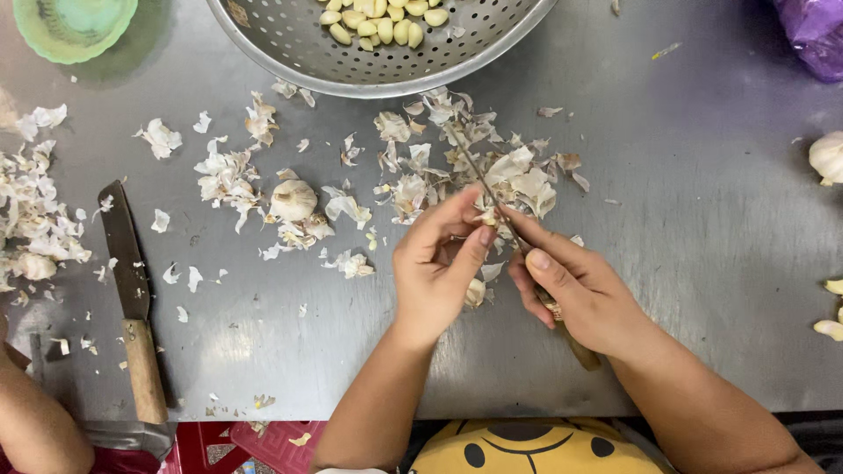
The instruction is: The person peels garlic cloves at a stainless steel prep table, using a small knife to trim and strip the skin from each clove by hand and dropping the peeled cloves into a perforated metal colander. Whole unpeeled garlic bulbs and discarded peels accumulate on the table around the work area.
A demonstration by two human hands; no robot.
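Single head-worn view, looking almost straight down from close above the grey metal bench [702, 263]. The wearer's forearms enter from the lower edge, near side at the bottom. The frame reaches from a perforated colander [290, 53] at the far edge to the bench's near rim.

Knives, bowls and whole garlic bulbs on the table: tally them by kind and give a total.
Knives: 2, one on the table, one in the right hand.
Bowls: 2, the colander and the green bowl.
Whole bulbs: 3.
Total: 7
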